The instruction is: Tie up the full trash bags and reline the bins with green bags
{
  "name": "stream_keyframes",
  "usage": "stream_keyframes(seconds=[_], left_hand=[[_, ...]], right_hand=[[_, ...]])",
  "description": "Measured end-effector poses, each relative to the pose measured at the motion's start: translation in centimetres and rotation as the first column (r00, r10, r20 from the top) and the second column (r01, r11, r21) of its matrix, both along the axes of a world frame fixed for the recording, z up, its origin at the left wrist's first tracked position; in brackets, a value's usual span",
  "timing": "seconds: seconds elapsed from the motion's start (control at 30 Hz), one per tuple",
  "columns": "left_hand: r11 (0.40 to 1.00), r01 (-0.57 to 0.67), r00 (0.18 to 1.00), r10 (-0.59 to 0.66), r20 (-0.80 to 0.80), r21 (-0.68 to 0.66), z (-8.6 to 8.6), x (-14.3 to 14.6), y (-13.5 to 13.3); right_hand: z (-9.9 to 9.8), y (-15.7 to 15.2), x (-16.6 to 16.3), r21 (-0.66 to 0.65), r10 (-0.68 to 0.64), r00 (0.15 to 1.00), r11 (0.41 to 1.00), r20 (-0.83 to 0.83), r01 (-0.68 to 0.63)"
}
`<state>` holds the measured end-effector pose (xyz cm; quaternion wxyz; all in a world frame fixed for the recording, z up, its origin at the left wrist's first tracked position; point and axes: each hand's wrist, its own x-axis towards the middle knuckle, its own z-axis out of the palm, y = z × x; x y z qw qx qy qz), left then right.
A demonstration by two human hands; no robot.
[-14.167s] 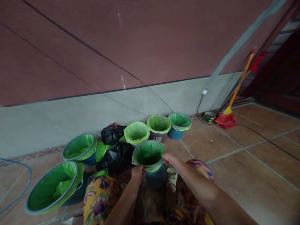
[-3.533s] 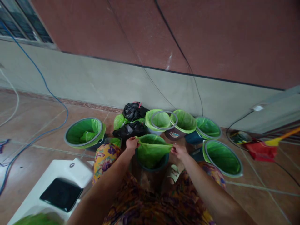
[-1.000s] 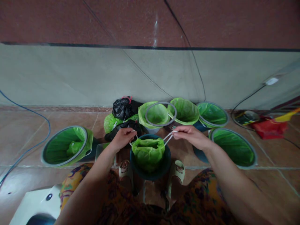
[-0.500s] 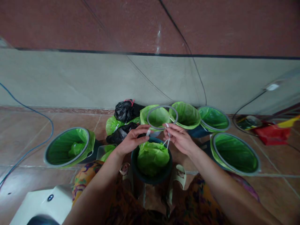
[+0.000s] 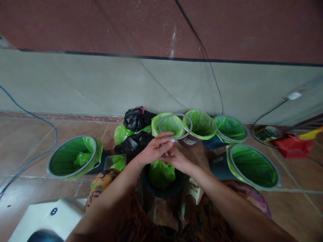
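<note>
My left hand (image 5: 155, 148) and my right hand (image 5: 178, 159) are close together, almost touching, above a dark bin (image 5: 164, 192) between my feet. Inside that bin is a green garbage bag (image 5: 161, 173) with its top gathered up under my hands. A bit of white drawstring (image 5: 172, 140) shows at my left thumb and fingertips. My right fingers are closed just below the left ones, mostly hidden, with the string between both hands.
Several bins with green liners stand around, such as one on the left (image 5: 57, 166) and one on the right (image 5: 254, 166). A loose grey ring (image 5: 190, 126) rests on a back bin. Black bags (image 5: 133, 120) lie by the wall (image 5: 101, 87). A white stool-like object (image 5: 37, 218) is at lower left.
My hands were apart, each pulling a white drawstring loop upward. They have come together and lower, the left crossing over the right, and the bag's top is now bunched.
</note>
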<state>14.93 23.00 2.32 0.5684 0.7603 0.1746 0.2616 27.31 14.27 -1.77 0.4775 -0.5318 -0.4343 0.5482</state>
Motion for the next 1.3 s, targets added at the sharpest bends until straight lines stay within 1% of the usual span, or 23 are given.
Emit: stream_keyframes(seconds=[0.07, 0.1, 0.17, 0.2, 0.23, 0.27, 0.33, 0.4, 0.47, 0.57, 0.63, 0.7, 0.77, 0.8, 0.83, 0.87, 0.9, 0.97, 1.03, 1.1, 1.17, 1.23, 1.3], left_hand=[[0.997, -0.080, 0.996, 0.080, -0.046, -0.013, -0.7, 0.4, 0.3], [0.986, -0.161, 0.984, 0.157, -0.086, -0.033, -1.2, 0.5, 0.5], [0.934, -0.352, 0.923, 0.334, -0.189, -0.065, -2.5, 0.5, 1.0], [0.908, -0.413, 0.890, 0.387, -0.241, -0.066, -3.2, 0.5, 1.1], [0.900, -0.430, 0.874, 0.398, -0.280, -0.063, -3.9, 0.5, 1.1], [0.914, -0.401, 0.881, 0.366, -0.301, -0.062, -4.4, 0.5, 0.9], [0.972, -0.224, 0.936, 0.192, -0.296, -0.077, -5.3, 0.7, 0.1], [0.993, -0.060, 0.962, 0.030, -0.272, -0.102, -5.8, 1.0, -1.0], [0.991, -0.033, 0.954, -0.007, -0.301, -0.128, -6.0, 1.2, -1.9], [0.969, -0.141, 0.933, 0.061, -0.355, -0.204, -6.4, 1.4, -2.3], [0.933, -0.240, 0.924, 0.135, -0.357, -0.268, -6.8, 1.6, -2.2], [0.867, -0.366, 0.897, 0.232, -0.375, -0.338, -7.4, 1.7, -2.0], [0.784, -0.482, 0.850, 0.311, -0.424, -0.392, -7.9, 2.0, -1.9], [0.757, -0.516, 0.831, 0.328, -0.449, -0.402, -8.1, 2.2, -1.9], [0.756, -0.520, 0.823, 0.320, -0.469, -0.398, -8.3, 2.3, -2.0], [0.782, -0.494, 0.827, 0.289, -0.481, -0.380, -8.4, 2.5, -2.2], [0.829, -0.433, 0.844, 0.235, -0.482, -0.355, -8.5, 2.7, -2.5], [0.928, -0.234, 0.890, 0.085, -0.447, -0.291, -8.5, 2.9, -3.1], [0.975, -0.014, 0.914, -0.078, -0.398, -0.223, -8.3, 2.9, -3.7], [0.980, 0.130, 0.907, -0.180, -0.381, -0.153, -8.0, 2.8, -4.1], [0.973, 0.208, 0.894, -0.231, -0.385, -0.103, -7.8, 2.6, -4.4], [0.967, 0.239, 0.887, -0.253, -0.385, -0.083, -7.9, 2.5, -4.5], [0.975, 0.189, 0.886, -0.220, -0.407, -0.115, -8.4, 2.5, -4.5]], right_hand=[[-0.5, 0.5, -0.1, -0.032, -0.034, 0.999, 0.999, -0.038, 0.033], [-0.7, 0.8, 0.1, -0.038, -0.071, 0.996, 0.997, -0.060, 0.069], [-0.7, 1.3, 0.9, -0.043, -0.152, 0.983, 0.988, -0.102, 0.148], [-0.5, 1.5, 1.3, -0.046, -0.182, 0.975, 0.983, -0.125, 0.177], [-0.3, 1.6, 1.7, -0.054, -0.206, 0.967, 0.978, -0.151, 0.200], [-0.1, 1.7, 2.1, -0.067, -0.226, 0.958, 0.974, -0.177, 0.217], [0.4, 1.6, 2.5, -0.096, -0.249, 0.941, 0.968, -0.229, 0.233], [0.9, 1.5, 2.7, -0.110, -0.257, 0.930, 0.966, -0.264, 0.236], [1.1, 1.4, 3.1, -0.113, -0.268, 0.926, 0.962, -0.265, 0.246], [0.8, 1.4, 4.0, -0.116, -0.348, 0.917, 0.937, -0.197, 0.330], [0.4, 1.4, 4.7, -0.123, -0.423, 0.900, 0.904, -0.101, 0.411], [-0.1, 1.3, 5.0, -0.127, -0.496, 0.868, 0.863, -0.028, 0.489], [-0.2, 1.1, 4.7, -0.124, -0.537, 0.843, 0.839, -0.029, 0.530], [-0.2, 0.9, 4.4, -0.117, -0.529, 0.847, 0.846, -0.059, 0.520], [-0.1, 0.8, 4.0, -0.110, -0.495, 0.863, 0.868, -0.097, 0.485], [0.2, 0.7, 3.5, -0.100, -0.442, 0.887, 0.896, -0.136, 0.432], [0.4, 0.6, 3.0, -0.088, -0.380, 0.909, 0.925, -0.172, 0.370], [0.9, 0.6, 2.3, -0.070, -0.274, 0.937, 0.962, -0.216, 0.265], [1.2, 0.7, 2.0, -0.060, -0.231, 0.944, 0.973, -0.236, 0.223], [1.3, 0.9, 2.0, -0.061, -0.226, 0.941, 0.974, -0.252, 0.217], [1.1, 1.1, 2.3, -0.060, -0.225, 0.940, 0.974, -0.256, 0.217], [0.6, 1.2, 2.5, -0.074, -0.217, 0.950, 0.976, -0.226, 0.205], [0.0, 1.2, 2.8, -0.118, -0.200, 0.970, 0.976, -0.139, 0.184]])
